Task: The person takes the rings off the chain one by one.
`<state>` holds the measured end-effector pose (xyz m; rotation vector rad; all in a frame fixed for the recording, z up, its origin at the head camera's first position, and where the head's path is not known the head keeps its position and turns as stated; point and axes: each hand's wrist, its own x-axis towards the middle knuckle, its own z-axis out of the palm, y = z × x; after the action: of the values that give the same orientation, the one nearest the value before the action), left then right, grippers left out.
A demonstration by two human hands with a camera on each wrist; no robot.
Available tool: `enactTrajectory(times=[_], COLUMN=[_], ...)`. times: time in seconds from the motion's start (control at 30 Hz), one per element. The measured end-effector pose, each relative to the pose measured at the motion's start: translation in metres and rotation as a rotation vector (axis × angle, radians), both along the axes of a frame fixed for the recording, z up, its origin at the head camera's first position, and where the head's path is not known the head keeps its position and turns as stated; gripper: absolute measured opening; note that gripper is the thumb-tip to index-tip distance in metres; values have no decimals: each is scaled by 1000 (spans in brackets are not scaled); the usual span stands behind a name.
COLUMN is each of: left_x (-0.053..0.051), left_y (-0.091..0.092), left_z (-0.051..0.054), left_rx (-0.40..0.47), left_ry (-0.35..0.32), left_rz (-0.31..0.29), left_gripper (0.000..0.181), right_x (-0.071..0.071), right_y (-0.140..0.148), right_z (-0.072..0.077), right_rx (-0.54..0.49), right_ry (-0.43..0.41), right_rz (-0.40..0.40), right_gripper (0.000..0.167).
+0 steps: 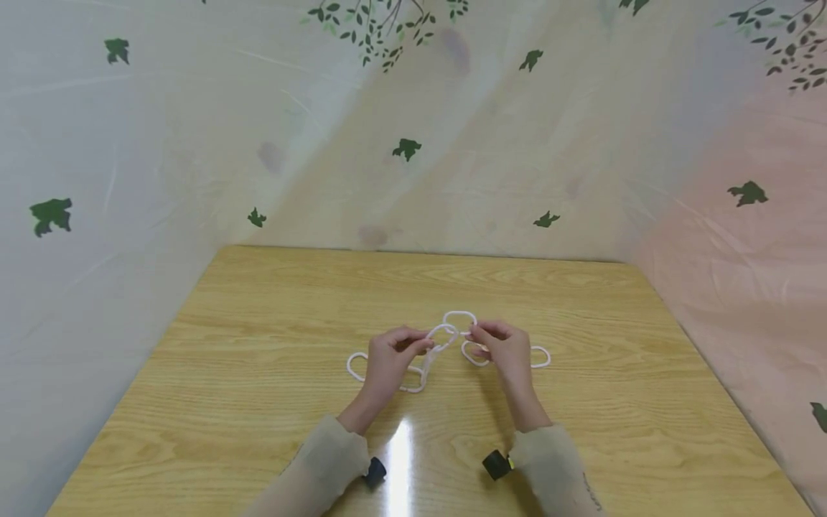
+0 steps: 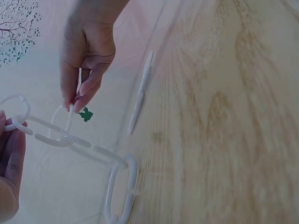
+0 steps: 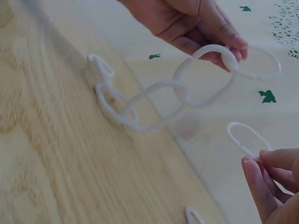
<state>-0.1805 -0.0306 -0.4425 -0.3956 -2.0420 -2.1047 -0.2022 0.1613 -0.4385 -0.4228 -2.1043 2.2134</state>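
My left hand [image 1: 388, 359] pinches one end of a chain of white plastic links [image 3: 163, 84]. Several joined links droop from those fingers, and the lower ones rest on the table, partly hidden by the hand in the head view. On the other side, my right hand [image 1: 509, 355] pinches a single white link [image 1: 459, 312] between thumb and fingertips. From the head the two overlap, but the right wrist view shows a gap between this link and the chain. Beneath the right hand lie more white links [image 1: 540, 357], partly covered by it.
A wood-grain table [image 1: 258, 309] spreads under both hands. Behind and beside it hangs a pale cloth backdrop [image 1: 323, 187] printted with green leaves and branches. A bright light reflection lies on the tabletop between the forearms.
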Motion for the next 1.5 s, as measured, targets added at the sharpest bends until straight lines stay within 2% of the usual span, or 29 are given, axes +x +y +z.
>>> enactTrajectory(times=[0.43, 0.67, 1.0, 1.5], left_x=[0, 1, 1, 1], left_y=[0, 0, 0, 0], left_z=[1, 2, 3, 4], left_rx=[-10, 6, 3, 8], left_ry=[-2, -4, -12, -33], left_rz=[-2, -10, 1, 10], left_gripper=[14, 12, 13, 11], right_x=[-4, -4, -2, -1], right_y=[4, 5, 0, -2], right_z=[-19, -23, -25, -27], right_rx=[107, 193, 321, 294], right_ry=[-76, -112, -157, -178], right_rz=[52, 135, 183, 226], right_gripper=[28, 27, 22, 23])
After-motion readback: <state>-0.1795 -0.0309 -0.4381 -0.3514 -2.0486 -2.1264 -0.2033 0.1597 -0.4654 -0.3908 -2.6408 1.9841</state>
